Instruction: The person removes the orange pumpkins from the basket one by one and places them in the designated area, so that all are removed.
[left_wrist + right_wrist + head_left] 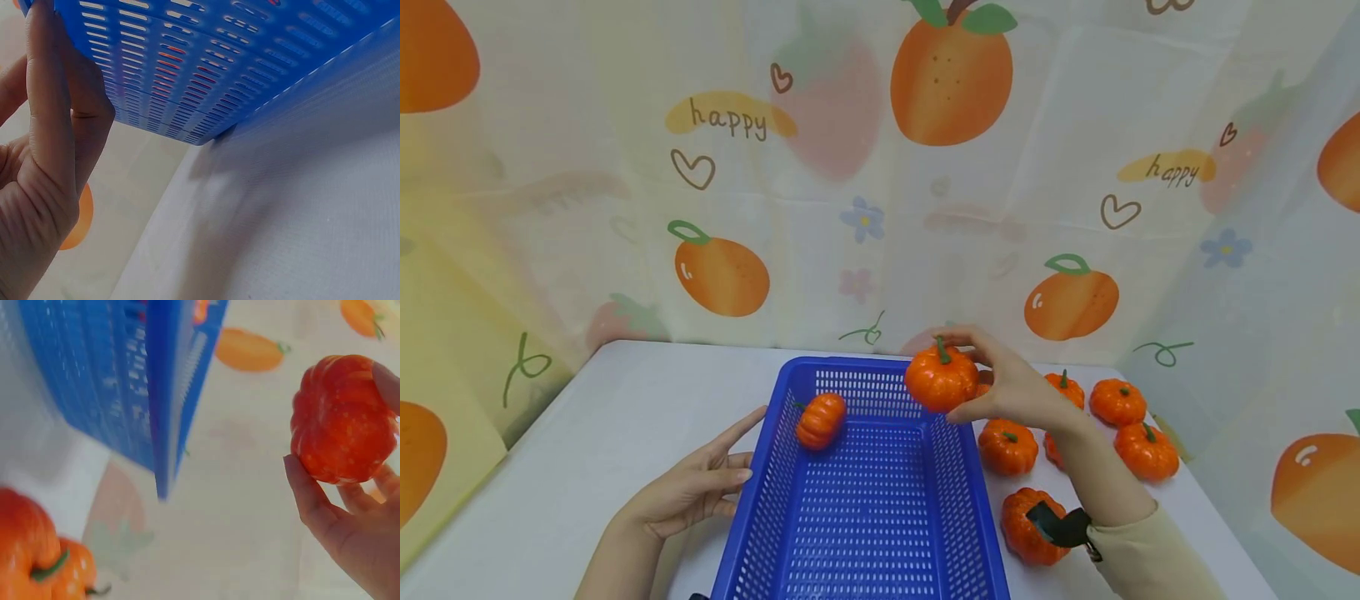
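My right hand holds a small orange toy pumpkin with a green stem, raised over the right rim of a blue plastic basket. Thumb and fingers grip its sides in the right wrist view, where the pumpkin hangs apart from the basket. Inside the basket, another pumpkin lies tilted near the far left corner. My left hand rests against the basket's left side, its index finger stretched along the wall. The left wrist view shows those fingers fairly straight against the slotted wall.
Several more pumpkins stand on the white table right of the basket, among them a near one and one close to its wall. A fruit-printed curtain hangs behind the table.
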`<state>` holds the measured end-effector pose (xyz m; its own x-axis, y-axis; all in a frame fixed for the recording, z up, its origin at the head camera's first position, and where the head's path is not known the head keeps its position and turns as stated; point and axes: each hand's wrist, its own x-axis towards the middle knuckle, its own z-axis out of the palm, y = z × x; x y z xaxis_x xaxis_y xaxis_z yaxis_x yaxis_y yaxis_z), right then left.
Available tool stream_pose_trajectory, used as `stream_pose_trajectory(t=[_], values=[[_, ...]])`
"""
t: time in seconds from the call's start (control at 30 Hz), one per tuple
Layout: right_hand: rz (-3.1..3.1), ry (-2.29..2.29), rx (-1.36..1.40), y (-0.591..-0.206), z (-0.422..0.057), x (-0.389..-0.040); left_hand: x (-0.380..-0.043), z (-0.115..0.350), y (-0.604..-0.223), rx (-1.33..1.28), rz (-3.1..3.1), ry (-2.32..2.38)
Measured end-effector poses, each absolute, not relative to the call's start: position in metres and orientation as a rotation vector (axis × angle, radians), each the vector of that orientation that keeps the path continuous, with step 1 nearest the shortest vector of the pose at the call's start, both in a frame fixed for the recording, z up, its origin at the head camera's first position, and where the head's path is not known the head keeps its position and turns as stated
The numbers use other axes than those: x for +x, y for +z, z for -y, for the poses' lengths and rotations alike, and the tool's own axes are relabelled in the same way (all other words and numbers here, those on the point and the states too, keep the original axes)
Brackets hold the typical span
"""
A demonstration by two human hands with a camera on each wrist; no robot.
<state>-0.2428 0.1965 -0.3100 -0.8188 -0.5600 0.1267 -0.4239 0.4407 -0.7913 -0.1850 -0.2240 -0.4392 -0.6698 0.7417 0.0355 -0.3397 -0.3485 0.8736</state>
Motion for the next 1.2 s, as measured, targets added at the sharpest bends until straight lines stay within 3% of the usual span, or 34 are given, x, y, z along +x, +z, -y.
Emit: stream_pose_trajectory(t=[0.37, 0.63, 1.2], values=[[-2.596, -1.391, -0.849, -0.305, -0.272, -0.237, -0.186, 0.224, -0.441, 0.598, -1.153, 2.057], [-2.474, -1.536, -0.839, -0.322, -0.315, -0.232, -0.185, 0.224, -0.442, 0.596, -1.151, 2.053], [-2.201, -1.391, -0.887, -0.364, -0.399, -0.226, -0.185, 0.224, -0.441, 0.617, -1.157, 2.050]])
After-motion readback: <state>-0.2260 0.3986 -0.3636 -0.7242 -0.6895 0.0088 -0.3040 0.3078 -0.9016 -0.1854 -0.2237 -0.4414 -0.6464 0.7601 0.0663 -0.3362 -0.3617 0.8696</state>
